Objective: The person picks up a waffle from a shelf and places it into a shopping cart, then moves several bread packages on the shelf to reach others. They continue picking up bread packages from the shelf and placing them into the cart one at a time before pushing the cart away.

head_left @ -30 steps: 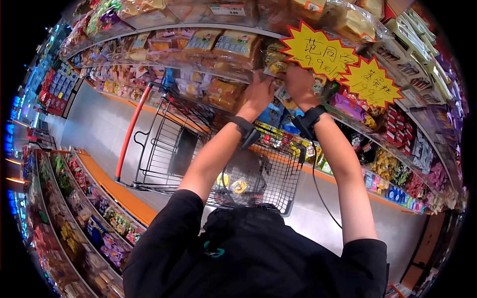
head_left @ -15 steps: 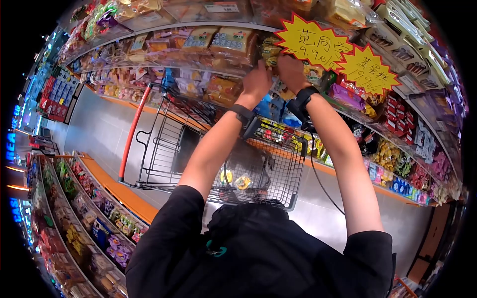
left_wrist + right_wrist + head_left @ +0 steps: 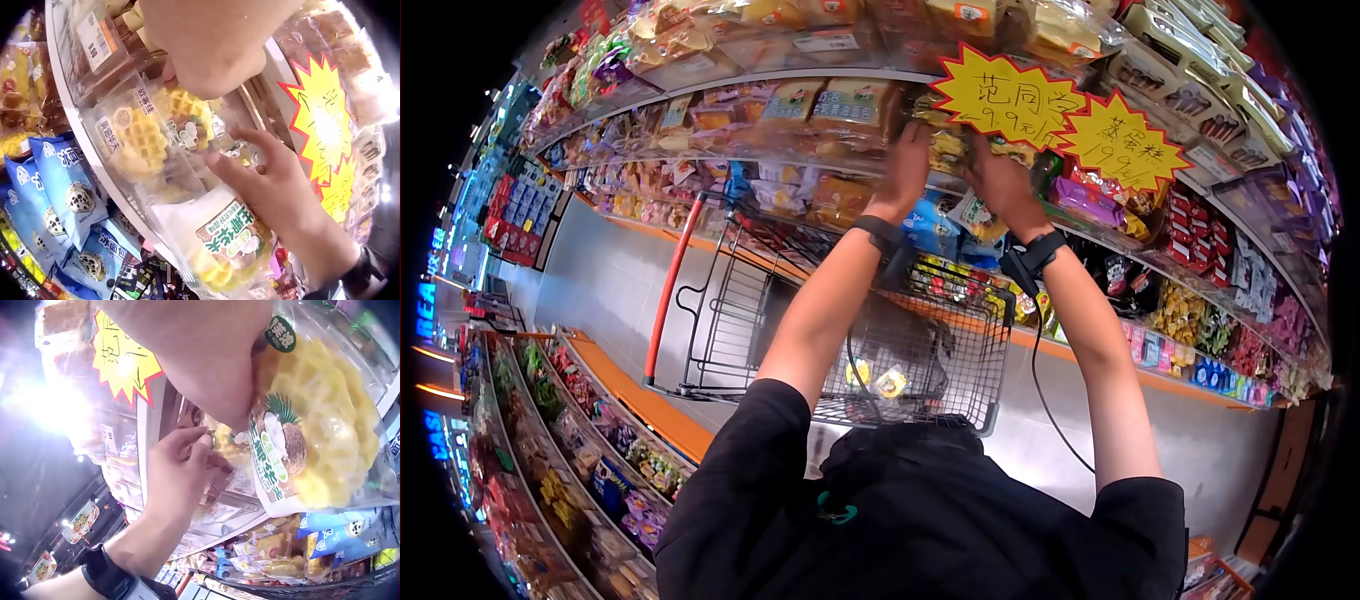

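Note:
Both hands reach into a shelf compartment of packed waffles. In the right wrist view, my left hand (image 3: 181,472) pinches the wrapper end of a small waffle pack (image 3: 228,440) with thumb and forefinger. Opposite it in the left wrist view, my right hand (image 3: 281,200) has thumb and forefinger extended and parted at the pack's other end. The pack (image 3: 192,122) shows a coconut picture. Beside it lies a clear waffle pack (image 3: 134,140). A larger coconut waffle bag (image 3: 231,240) stands at the shelf's front, below the right hand, and looms large in the right wrist view.
A wire shopping cart (image 3: 990,375) with two small packs stands below my arms. Yellow price signs (image 3: 1010,95) hang just beyond the right hand. Blue bread bags (image 3: 69,194) fill the lower shelf. A cable (image 3: 1040,400) trails from the right wrist.
My hands were close together over the waffles and have drawn apart. The right hand has come slightly down and its fingers have straightened; the left is blurred with motion in the head view.

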Tool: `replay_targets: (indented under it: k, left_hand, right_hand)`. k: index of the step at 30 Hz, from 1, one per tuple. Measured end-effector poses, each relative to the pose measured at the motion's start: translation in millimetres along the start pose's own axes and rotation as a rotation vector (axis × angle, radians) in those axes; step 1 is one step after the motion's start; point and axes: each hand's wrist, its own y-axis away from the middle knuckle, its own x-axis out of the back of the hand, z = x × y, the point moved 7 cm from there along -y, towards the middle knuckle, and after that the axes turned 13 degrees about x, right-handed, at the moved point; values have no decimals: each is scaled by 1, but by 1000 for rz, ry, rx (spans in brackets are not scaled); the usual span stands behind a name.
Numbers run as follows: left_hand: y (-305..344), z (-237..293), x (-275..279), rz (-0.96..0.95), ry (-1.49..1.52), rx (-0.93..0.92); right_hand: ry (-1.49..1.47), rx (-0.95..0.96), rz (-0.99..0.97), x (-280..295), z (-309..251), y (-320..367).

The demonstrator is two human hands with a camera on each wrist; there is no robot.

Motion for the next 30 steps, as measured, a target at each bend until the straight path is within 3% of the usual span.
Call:
replay_targets:
  k: [6, 9, 12, 14, 16, 17, 20, 23, 30]
  left_hand:
    - [-5, -7, -22, 42, -63, 155]
    - [-6, -3, -14, 45, -75, 137]
    - [0, 2, -9, 66, -134, 123]
    - [5, 16, 4, 44, -119, 136]
    - [9, 27, 1, -68, -102, 61]
    - [13, 31, -2, -127, -95, 25]
    - [15, 44, -3, -3, 29, -153]
    - [14, 47, -17, -85, 99, -88]
    - [-2, 70, -32, -14, -253, -158]
  right_hand:
    - [88, 194, 128, -1, 11, -3]
    - [-147, 180, 113, 12, 1, 6]
    - [-60, 76, 260, 13, 11, 30]
    - [-93, -116, 269, 19, 23, 43]
    - [-83, -238, 293, 24, 37, 54]
    - [-75, -227, 287, 26, 39, 58]
    - [-21, -203, 250, 32, 45, 62]
    - [40, -190, 116, 35, 46, 55]
    - [229, -96, 74, 10, 76, 26]
